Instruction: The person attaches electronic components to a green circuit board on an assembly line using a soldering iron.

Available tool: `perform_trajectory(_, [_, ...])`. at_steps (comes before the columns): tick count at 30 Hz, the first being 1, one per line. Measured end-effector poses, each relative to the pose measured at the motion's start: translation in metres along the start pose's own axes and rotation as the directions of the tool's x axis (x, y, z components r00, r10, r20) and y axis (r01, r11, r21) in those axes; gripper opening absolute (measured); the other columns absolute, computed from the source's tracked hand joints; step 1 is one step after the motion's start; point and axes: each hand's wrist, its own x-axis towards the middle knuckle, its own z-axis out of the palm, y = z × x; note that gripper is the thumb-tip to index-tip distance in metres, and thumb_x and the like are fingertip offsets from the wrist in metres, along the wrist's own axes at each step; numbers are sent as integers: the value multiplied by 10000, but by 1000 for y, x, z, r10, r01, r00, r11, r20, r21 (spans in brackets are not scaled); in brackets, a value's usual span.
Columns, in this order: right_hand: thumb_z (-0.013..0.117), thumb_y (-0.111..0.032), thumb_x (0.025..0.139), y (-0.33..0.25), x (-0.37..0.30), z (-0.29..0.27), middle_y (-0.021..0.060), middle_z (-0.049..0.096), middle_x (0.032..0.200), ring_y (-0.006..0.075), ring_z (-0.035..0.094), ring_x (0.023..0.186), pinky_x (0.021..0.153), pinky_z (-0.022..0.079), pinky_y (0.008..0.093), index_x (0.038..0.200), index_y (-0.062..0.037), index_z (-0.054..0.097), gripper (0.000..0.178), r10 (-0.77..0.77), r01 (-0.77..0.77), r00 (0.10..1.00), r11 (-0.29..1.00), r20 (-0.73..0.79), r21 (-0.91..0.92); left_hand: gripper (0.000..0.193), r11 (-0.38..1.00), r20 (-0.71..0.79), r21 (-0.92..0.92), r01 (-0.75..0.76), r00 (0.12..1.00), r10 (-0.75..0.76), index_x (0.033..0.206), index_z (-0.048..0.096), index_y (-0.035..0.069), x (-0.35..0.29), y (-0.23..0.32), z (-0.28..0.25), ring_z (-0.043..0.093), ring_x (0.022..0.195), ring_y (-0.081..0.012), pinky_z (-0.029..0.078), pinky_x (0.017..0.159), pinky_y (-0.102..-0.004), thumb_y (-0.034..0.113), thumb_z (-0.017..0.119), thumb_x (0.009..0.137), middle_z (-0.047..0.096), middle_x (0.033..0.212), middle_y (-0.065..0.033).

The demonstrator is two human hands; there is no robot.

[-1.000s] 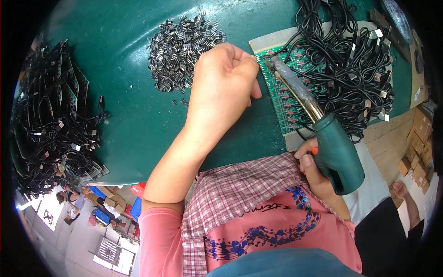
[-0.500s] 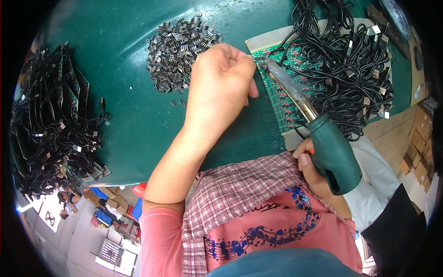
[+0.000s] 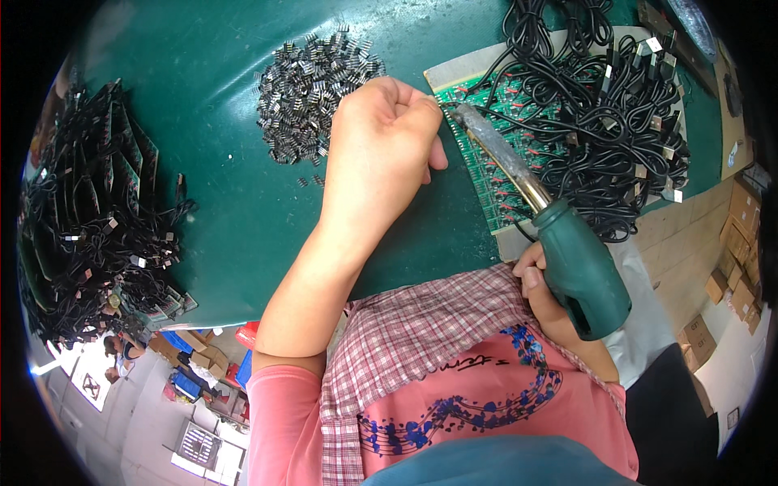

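My left hand [image 3: 385, 134] is closed in a pinch at the top left corner of the green circuit board panel [image 3: 484, 185]. Whatever sits between its fingertips is hidden. A soldering iron [image 3: 582, 267] with a thick green handle is gripped by my right hand [image 3: 539, 283] from below. Its grey, worn barrel slants up and left across the panel, and the tip lies close to my left fingertips. Black cables [image 3: 600, 154] with metal plugs spread over the panel's right part. Behind my left hand lies a heap of small black pin connectors [image 3: 312, 93].
Boards with bundled black cables [image 3: 105, 219] are piled on the left of the green table [image 3: 219, 202]. A grey backing sheet [image 3: 466, 71] lies beneath the panel. Cardboard boxes [image 3: 737, 227] stand on the floor at right. A person [image 3: 121, 352] shows in the lower left background.
Both hands and the soldering iron hold nearly the same place, with a slight shift of the view. Light grey cloth at the right has drawn back, uncovering floor and a box.
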Motion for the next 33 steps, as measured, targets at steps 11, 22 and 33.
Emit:
perform_trajectory(11, [536, 7, 865, -12, -1, 17, 116, 581, 788, 112, 500, 572, 527, 436, 234, 1084, 2, 425, 246, 246, -102, 948, 835, -202, 540, 186, 989, -165, 11, -150, 975, 149, 957, 611, -26, -27, -8, -21, 472, 470, -55, 369, 444, -186, 142, 547, 912, 589, 591, -32])
perform_trajectory(22, [541, -7, 855, -6, 0, 19, 116, 564, 776, 112, 493, 570, 510, 435, 240, 1063, 6, 421, 240, 221, -57, 941, 849, -257, 525, 172, 477, -154, 827, -297, 696, 701, 968, 648, 10, -61, -77, -72, 598, 744, -222, 481, 668, -310, -21, 641, 799, 611, 851, -111])
perform_trajectory(33, [540, 10, 853, -17, 5, 15, 131, 575, 872, 110, 507, 613, 545, 433, 234, 1132, -4, 418, 305, 254, -87, 946, 798, -202, 597, 44, 925, 198, -374, 67, 980, 9, 901, 580, 1, -68, -39, -47, 607, 698, -106, 506, 627, -249, -2, 580, 856, 635, 791, -53])
